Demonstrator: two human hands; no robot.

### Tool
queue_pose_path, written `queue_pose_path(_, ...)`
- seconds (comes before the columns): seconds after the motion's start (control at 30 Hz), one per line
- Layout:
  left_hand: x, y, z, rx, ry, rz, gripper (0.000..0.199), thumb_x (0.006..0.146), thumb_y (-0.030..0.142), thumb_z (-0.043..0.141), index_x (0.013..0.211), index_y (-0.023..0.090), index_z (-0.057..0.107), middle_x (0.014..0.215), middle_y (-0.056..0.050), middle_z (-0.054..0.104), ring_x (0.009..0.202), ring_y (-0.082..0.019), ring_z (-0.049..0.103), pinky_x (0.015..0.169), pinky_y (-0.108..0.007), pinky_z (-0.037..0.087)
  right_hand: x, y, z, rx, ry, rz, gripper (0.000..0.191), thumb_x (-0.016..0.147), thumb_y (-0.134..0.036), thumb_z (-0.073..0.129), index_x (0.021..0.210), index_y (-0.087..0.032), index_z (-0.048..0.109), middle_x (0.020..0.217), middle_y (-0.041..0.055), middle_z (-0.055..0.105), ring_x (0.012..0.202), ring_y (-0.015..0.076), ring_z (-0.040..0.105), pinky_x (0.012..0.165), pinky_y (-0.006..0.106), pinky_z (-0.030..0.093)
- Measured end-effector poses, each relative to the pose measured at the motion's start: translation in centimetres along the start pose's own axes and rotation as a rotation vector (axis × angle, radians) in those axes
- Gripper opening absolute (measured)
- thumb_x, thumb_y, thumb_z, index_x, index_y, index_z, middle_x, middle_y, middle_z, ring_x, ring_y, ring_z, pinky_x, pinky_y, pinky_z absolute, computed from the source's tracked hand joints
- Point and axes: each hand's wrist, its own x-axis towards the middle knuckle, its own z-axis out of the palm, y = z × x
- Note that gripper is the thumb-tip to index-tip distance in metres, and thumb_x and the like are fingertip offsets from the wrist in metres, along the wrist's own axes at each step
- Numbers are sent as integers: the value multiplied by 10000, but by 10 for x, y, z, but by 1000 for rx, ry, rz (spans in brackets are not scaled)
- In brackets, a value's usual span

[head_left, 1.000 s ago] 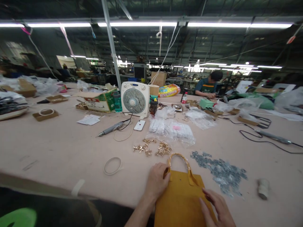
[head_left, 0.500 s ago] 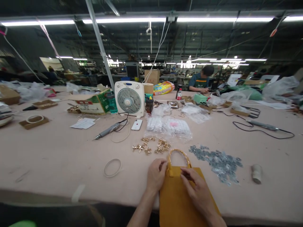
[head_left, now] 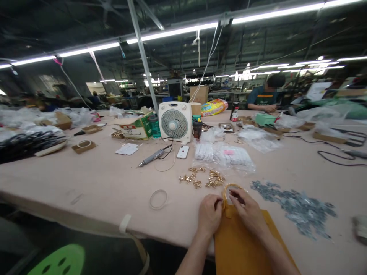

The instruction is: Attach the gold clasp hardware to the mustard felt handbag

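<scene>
A mustard-yellow handbag (head_left: 241, 248) lies flat at the table's front edge, its looped handle (head_left: 225, 193) pointing away from me and wrapped in clear film. My left hand (head_left: 210, 214) is closed at the left foot of the handle, fingers curled against it. Over the top of the bag reaches my right hand (head_left: 250, 210), its thumb and fingertips drawn together inside the handle loop; what they pinch, if anything, is hidden. Just beyond the handle are small gold-coloured metal fittings (head_left: 215, 178). A spread of flat silver metal pieces (head_left: 298, 208) lies right of the bag.
A ring of pale tape (head_left: 158, 199) lies left of my hands. Farther back are a grey pen-shaped electric tool (head_left: 150, 158), a white phone (head_left: 182, 152), a box fan (head_left: 174, 122) and plastic-bagged packs (head_left: 223, 154). Another person (head_left: 263, 97) works across the table.
My right hand has moved from the bag's upper panel up to the handle loop. The left hand stays by the handle's left foot. The whole view has turned left and tilted.
</scene>
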Motion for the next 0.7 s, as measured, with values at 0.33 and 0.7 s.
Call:
queue_pose_path(0.33,6,-1,7,27,-5,27,243,915,114,493,980,223,699,1004,-60,723,978,-240,644,901,-402,490,95,8,21,-410,-291,91,131,800,-102,697,767,-211,762,868,52,709,847,215,663,804,284,471)
queue_pose_path(0.7,5,6,13,248,-84,42,295,736,379,876,789,218,634,1153,-64,687,1114,-312,578,958,-466,487,78,4,6,-168,-3,129,163,957,-247,520,1004,-199,668,1031,75,704,979,217,668,890,325,514)
